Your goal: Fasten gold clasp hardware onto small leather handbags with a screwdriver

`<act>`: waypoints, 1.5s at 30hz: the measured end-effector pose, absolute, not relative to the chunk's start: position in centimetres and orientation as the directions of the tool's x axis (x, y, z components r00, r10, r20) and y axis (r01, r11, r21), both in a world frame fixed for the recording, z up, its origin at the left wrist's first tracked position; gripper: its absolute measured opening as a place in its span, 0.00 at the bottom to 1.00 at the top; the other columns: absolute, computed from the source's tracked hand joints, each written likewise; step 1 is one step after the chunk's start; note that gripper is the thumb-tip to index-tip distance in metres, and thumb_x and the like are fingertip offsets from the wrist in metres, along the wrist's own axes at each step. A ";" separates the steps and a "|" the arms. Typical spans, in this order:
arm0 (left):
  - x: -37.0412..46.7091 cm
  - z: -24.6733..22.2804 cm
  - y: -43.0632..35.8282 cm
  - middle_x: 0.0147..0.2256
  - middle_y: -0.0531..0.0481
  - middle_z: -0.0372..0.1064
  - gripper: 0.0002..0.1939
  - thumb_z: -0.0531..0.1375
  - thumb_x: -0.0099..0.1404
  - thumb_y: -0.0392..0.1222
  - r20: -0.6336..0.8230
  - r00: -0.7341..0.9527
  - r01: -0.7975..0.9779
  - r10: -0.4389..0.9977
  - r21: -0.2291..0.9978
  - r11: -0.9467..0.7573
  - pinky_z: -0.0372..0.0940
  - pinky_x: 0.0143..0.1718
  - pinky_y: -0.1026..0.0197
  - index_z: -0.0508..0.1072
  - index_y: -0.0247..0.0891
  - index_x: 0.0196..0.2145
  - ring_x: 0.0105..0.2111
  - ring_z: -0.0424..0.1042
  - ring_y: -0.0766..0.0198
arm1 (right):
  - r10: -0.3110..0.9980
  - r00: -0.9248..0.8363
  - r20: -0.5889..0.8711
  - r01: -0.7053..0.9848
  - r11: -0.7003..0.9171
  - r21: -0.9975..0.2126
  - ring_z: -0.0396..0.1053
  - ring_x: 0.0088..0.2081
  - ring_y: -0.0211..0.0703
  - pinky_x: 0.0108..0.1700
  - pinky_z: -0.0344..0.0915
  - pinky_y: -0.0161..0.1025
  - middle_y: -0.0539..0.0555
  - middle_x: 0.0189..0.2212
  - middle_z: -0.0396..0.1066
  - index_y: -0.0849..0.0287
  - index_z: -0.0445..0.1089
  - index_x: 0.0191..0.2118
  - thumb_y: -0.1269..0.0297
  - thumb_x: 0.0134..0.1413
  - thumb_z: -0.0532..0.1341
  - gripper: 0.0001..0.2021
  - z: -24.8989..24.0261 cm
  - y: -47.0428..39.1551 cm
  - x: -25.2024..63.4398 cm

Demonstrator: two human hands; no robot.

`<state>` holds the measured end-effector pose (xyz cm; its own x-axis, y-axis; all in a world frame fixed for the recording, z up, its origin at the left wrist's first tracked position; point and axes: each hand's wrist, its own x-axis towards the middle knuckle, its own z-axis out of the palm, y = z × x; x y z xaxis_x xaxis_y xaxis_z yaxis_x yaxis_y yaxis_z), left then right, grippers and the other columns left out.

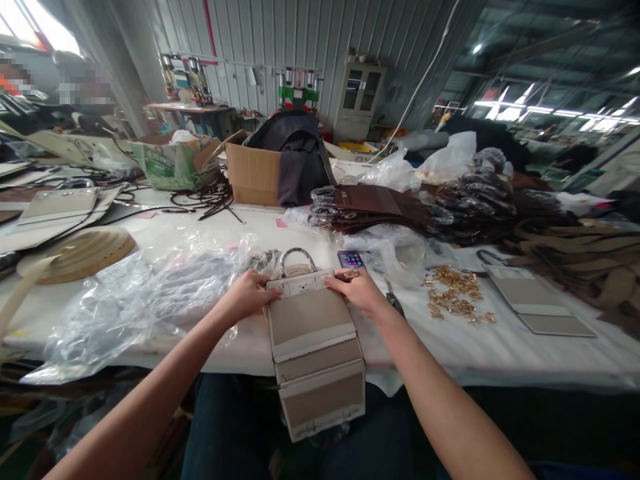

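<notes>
Between my two hands is a beige handbag panel (313, 320) with pale strips across it and a dark curved handle (297, 253) at its far end. My left hand (249, 291) pinches the far left corner, thumb on top. At the far right corner my right hand (357, 288) grips the panel the same way; a small gold-coloured piece (350, 274) shows at its fingers. The panel's near part hangs over the table edge above my lap. Just beyond my right hand lies a phone (351, 259) with a lit screen. The panel's underside is hidden.
Gold metal fittings (453, 293) lie in a heap on the right, beside another beige panel (540, 300). Clear plastic bags (165, 293) spread over the left. Behind stand a cardboard box (254, 175), a stack of brown bag pieces (385, 203) and a tape roll (85, 252).
</notes>
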<state>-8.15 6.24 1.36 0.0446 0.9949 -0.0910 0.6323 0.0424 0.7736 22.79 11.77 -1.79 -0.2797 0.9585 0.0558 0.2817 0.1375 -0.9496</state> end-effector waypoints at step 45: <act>-6.3 0.0 4.7 0.43 0.45 0.77 0.20 0.61 0.68 0.54 -0.015 0.008 0.720 1.000 0.694 0.005 0.71 0.48 0.50 0.78 0.45 0.54 0.39 0.79 0.51 | 0.986 -0.146 0.081 0.217 0.112 -0.970 0.80 0.55 0.56 0.63 0.73 0.52 0.59 0.54 0.85 0.54 0.87 0.53 0.58 0.57 0.75 0.19 -4.8 9.5 22.8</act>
